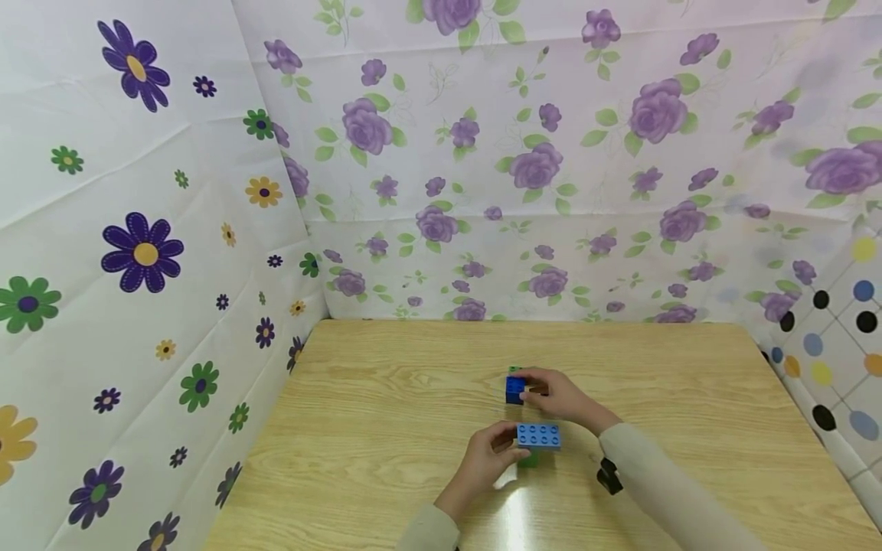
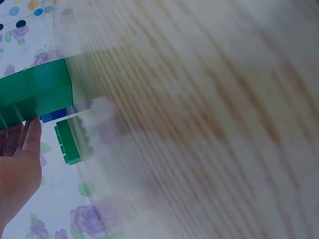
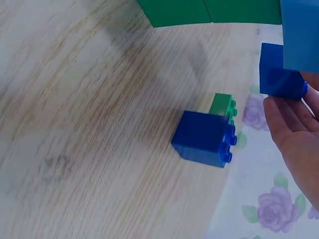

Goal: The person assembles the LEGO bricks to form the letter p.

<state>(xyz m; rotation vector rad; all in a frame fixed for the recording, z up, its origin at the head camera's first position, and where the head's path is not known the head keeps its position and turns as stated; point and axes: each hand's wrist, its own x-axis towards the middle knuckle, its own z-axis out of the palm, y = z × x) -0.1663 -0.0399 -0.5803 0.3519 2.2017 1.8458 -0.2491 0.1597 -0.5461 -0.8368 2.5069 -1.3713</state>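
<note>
My left hand [image 1: 487, 458] grips a stack of green building bricks [image 2: 49, 87], with a light blue brick [image 1: 539, 436] on top that has two rows of studs. Its fingers and thumb reach the stack from the left side. Farther back, my right hand [image 1: 560, 394] holds a small dark blue brick [image 3: 280, 72] between fingers and thumb, raised above the table in the right wrist view. Another dark blue brick [image 3: 202, 138] stands on the table, studs up, with a green brick [image 3: 222, 105] behind it, partly covered.
The wood-grain table [image 1: 372, 428] extends to both sides of the hands. Flowered cloth [image 1: 482, 168] hangs behind it, more cloth [image 1: 165, 321] covers the left side, and dotted cloth [image 1: 827, 352] the right. A black wrist camera [image 1: 609, 476] sits under the right sleeve.
</note>
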